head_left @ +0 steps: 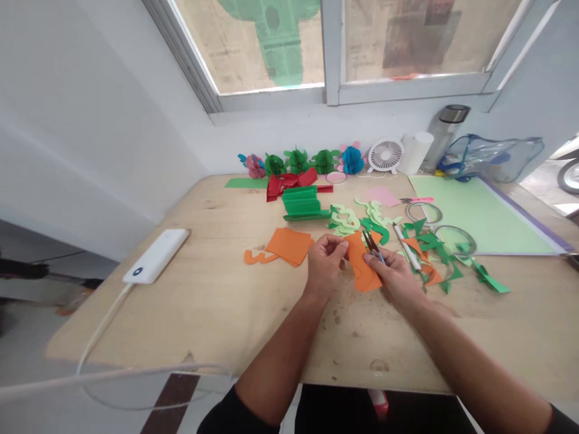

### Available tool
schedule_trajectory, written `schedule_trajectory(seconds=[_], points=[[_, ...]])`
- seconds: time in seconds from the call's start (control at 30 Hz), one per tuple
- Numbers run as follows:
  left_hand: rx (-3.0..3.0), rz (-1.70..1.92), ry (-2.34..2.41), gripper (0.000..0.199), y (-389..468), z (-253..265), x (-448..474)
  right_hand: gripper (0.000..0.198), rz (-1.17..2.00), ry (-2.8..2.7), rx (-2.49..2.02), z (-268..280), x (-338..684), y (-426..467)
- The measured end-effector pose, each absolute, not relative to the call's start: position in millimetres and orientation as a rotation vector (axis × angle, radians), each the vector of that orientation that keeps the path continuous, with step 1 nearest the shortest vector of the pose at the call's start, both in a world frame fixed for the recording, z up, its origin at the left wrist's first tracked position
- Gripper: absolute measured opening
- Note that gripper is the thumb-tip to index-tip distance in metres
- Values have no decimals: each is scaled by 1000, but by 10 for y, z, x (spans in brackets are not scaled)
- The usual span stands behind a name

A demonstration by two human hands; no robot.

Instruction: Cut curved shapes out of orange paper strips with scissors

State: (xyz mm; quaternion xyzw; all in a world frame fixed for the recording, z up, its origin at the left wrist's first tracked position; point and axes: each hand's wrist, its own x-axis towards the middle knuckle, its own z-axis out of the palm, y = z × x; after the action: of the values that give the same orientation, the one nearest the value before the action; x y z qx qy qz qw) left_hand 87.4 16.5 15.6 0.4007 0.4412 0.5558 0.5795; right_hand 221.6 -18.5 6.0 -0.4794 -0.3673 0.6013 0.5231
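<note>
My left hand [326, 263] pinches the left edge of an orange sheet of paper [360, 269], which has a curved outline on it. In my right hand [395, 276] is a pair of scissors [373, 244], with the blades pointing up and away at the sheet's upper right part. The finger loops are mostly covered by my fingers. Left of my left hand lie a stack of orange paper squares [289, 244] and a wavy orange cutout [259, 257]. A white marker [407, 248] rests just beyond my right hand, among green and orange scraps [433, 246].
Light green cutouts [346, 220], folded green paper [302, 202] and red paper strips [292, 182] lie farther back. Paper figures [297, 160], a small white fan [386, 155] and a bottle [447, 137] line the wall. Tape rolls [456, 240] sit right; a white power bank [156, 256] sits left.
</note>
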Motion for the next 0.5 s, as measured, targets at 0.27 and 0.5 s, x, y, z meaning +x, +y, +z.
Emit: schedule_trajectory(seconds=[0.27,0.5], points=[[924,1324,1066,14,132,181,892,33,1382,-956,-1197,38,2228,-183],[900,1387,1100,16,118,170,923,33,1297,-1021,-1234,5,2222,-176]])
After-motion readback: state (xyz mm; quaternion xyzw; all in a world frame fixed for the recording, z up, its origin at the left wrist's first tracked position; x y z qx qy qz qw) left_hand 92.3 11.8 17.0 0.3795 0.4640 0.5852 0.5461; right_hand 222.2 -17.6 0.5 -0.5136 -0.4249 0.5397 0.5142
